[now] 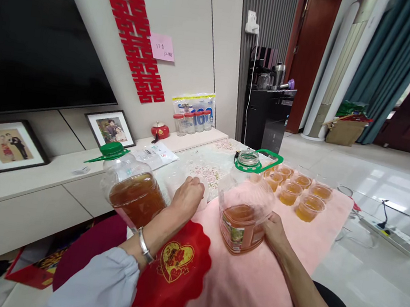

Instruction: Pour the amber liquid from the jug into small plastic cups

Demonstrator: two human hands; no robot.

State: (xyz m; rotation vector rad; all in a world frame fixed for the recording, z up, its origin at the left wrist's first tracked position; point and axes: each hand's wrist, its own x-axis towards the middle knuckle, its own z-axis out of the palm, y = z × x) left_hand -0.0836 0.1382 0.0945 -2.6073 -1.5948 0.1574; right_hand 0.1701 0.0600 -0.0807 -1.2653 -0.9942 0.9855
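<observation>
My right hand (275,230) grips the side of a clear plastic jug (244,218), its fingers partly hidden behind it. The jug stands upright and uncapped on a pink cloth (241,287), its lower part holding amber liquid. A green handle ring circles its neck. My left hand (189,194) is closed at some clear plastic (175,177); what its fingers hold is not plain. Beneath my left forearm lies a red scalloped tray (176,294) with a gold heart. A second jug (136,195), green-capped and fuller of amber liquid, stands left of that forearm.
Several clear cups of amber liquid (308,208) stand at the cloth's right. Framed photos (111,128), a red pot (160,129) and red-lidded jars (191,123) line the white cabinet. A power strip (391,236) lies on the floor at right.
</observation>
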